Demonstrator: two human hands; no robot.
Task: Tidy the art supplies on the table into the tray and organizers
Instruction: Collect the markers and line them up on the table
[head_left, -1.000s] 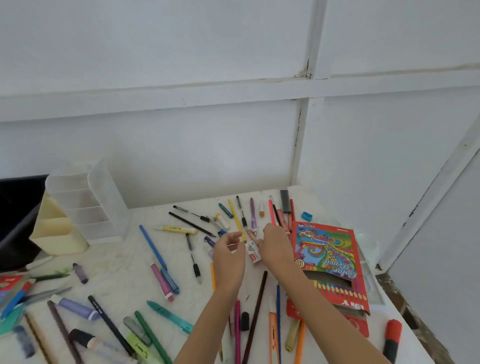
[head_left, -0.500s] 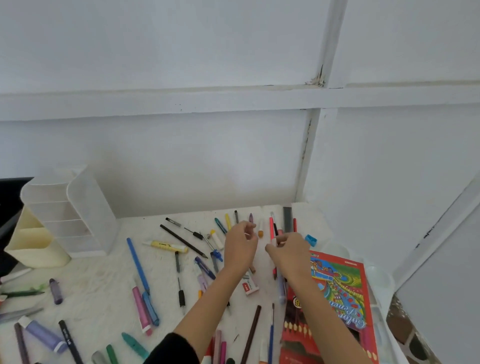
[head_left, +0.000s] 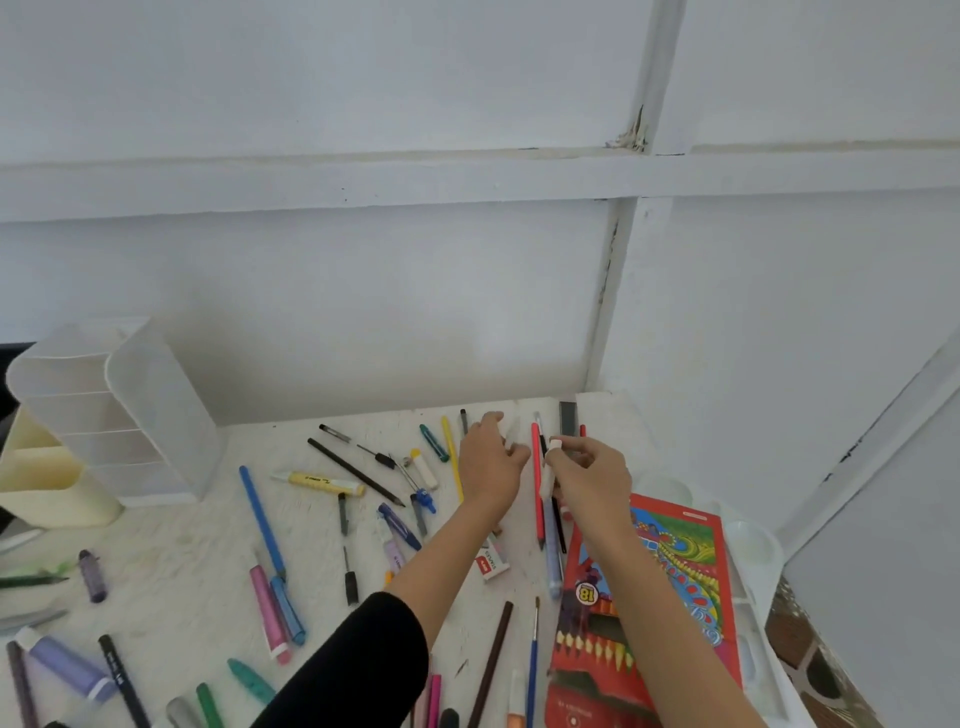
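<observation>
White pen (head_left: 545, 479) pinched by right hand (head_left: 589, 470) grip | left hand (head_left: 491, 462) grip: cannot tell | red pencil (head_left: 537, 499) between hands on bench (head_left: 171, 545) | coloured-pencil box (head_left: 675, 577) under right forearm | white organizer (head_left: 135, 415) far left

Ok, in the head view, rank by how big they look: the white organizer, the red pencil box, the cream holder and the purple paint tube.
1. The white organizer and the red pencil box: about alike, and the box is nearer and partly hidden, so unranked.
2. The cream holder.
3. The purple paint tube.
</observation>
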